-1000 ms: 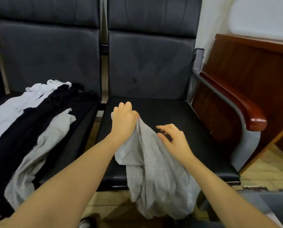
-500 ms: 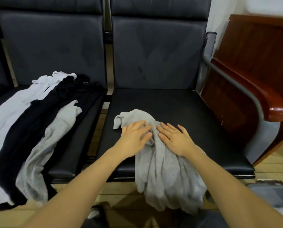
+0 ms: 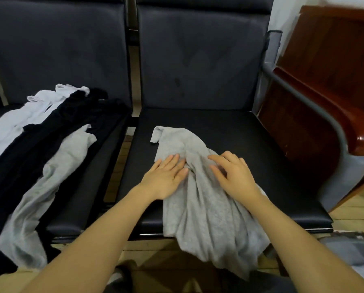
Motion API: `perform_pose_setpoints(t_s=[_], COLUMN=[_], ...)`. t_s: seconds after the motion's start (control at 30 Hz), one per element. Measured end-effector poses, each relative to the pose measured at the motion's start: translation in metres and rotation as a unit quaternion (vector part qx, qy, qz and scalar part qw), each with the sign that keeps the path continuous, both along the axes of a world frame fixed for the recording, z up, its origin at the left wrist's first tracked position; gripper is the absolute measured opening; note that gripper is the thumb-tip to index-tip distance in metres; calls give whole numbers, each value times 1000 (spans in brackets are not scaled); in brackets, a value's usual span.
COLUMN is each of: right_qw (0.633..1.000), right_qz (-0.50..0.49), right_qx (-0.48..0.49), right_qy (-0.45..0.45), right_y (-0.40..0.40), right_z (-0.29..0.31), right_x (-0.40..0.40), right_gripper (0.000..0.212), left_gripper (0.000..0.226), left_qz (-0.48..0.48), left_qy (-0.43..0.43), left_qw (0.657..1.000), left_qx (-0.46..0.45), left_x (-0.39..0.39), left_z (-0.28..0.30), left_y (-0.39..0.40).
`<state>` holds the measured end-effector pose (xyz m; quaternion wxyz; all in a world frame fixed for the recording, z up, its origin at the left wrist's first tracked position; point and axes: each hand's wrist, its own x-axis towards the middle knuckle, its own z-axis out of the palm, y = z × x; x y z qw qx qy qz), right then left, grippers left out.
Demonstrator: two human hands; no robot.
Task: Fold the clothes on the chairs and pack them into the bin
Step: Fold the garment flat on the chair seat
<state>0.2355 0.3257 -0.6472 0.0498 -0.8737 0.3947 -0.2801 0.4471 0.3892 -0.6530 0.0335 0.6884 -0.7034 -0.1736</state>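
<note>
A crumpled grey garment [image 3: 206, 210] lies on the right black chair seat [image 3: 229, 127], its lower part hanging over the front edge. My left hand [image 3: 166, 178] lies flat on its left side with fingers straight. My right hand [image 3: 234, 176] rests on the garment's right side, fingers spread and slightly bent. On the left chair seat [image 3: 105, 144] lie a white garment [image 3: 12, 127], a black garment [image 3: 50, 132] and another grey garment [image 3: 50, 180], side by side and draped over the front edge. No bin is in view.
A chair armrest with a red-brown wooden top [image 3: 333, 115] bounds the right seat. Behind it stands a dark wooden cabinet [image 3: 335, 49]. A narrow gap separates the two seats. Wooden floor [image 3: 356, 210] shows below. Grey fabric [image 3: 350, 250] is at the lower right.
My left hand let go of the lifted grey garment and laid it on the seat. Both hands came down flat onto it and slid slightly apart.
</note>
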Motion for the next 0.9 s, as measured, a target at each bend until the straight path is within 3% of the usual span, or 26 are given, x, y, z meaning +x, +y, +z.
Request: perform_pose_setpoints(t_s=[0.13,0.27,0.33,0.4,0.53,0.63,0.8,0.9], right_qw=[1000,980,959,951,953,968,995,996], right_qz=[18,19,7,-6,-25,-51,-64,-31], right_qx=[-3,87,129,158,192,164,68,76], right_qy=[25,179,252,267,232,183,45,-18], right_y=[35,54,55,48,18,-7,-15,-4], right_z=[6,5,0,-1,2,-4,-5,0], right_x=[8,1,-3,-3,6,14,13,5], right_gripper=[49,75,74,67,59,53,34,26], left_gripper=[55,57,56,54,55,59,65,71], left_qz=[31,50,46,13,-73,-125,-108,-106], left_qy=[-11,-11,-14,-26,11,51,130,138], left_qw=[999,999,998,997,992,988,984,981], left_qx=[-6,-7,-30,-68,-99,-81,-60,-82], left_x=[6,8,10,9,-1,-8,-10,-12], left_z=[0,3,7,12,17,14,16,20], left_y=[-4,0,6,15,31,38,48,53])
